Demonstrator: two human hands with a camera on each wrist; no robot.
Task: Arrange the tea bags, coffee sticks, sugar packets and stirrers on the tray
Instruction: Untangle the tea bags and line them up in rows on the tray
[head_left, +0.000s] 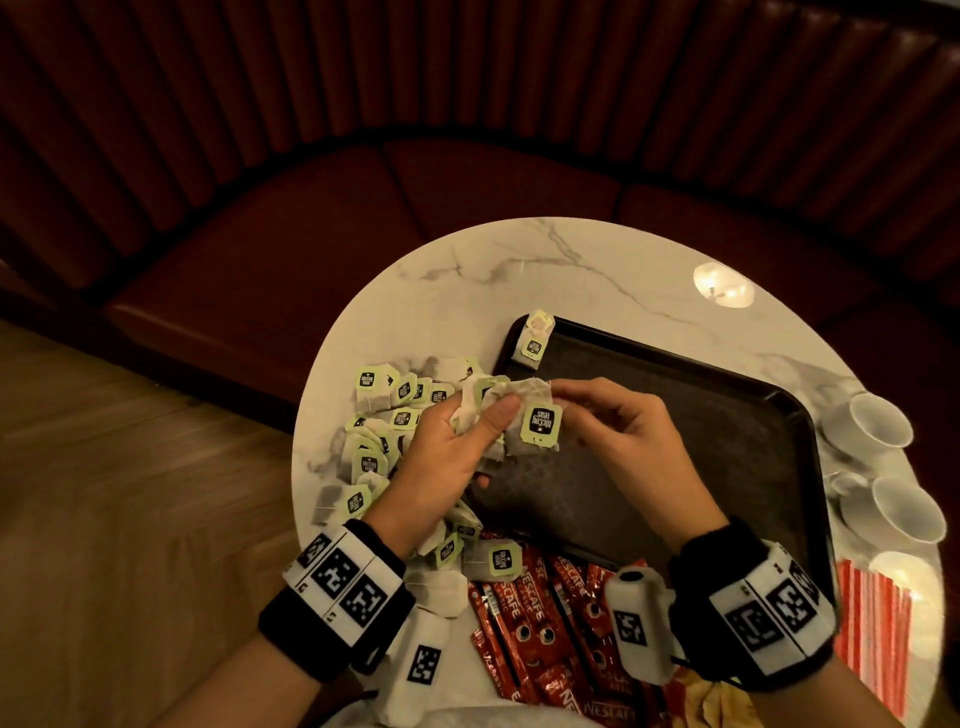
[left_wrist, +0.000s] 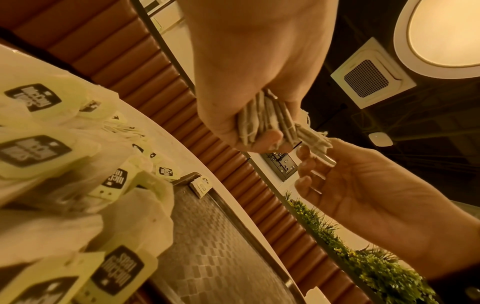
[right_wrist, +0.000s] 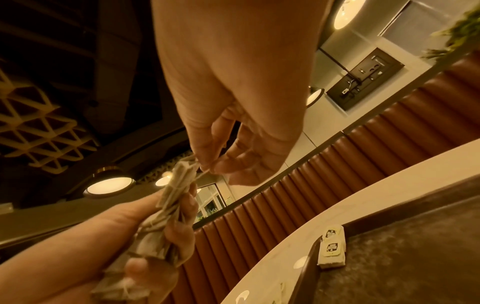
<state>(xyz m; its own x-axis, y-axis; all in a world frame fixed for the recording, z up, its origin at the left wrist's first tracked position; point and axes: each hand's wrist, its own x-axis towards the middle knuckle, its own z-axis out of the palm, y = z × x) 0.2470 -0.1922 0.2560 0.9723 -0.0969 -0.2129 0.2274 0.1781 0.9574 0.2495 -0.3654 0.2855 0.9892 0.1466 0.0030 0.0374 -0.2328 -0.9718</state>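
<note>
Marble table (head_left: 519, 270) | left hand (head_left: 447, 457) grips tea bags (head_left: 519, 410) | right hand (head_left: 623, 431) fingers (right_wrist: 207, 162) pinch bundle's edge

A café or restaurant lounge: curved red booth (head_left: 363, 218) wrapping the round marble table (head_left: 519, 270) from nine to three o'clock, white cups (head_left: 878, 421) at three, round ceiling lamps (right_wrist: 109, 183), ceiling vent (left_wrist: 371, 76), greenery (left_wrist: 376, 263) behind the seating.

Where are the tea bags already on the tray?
In the head view, a small stack of tea bags sits in the tray's far left corner, beyond both hands.
</note>
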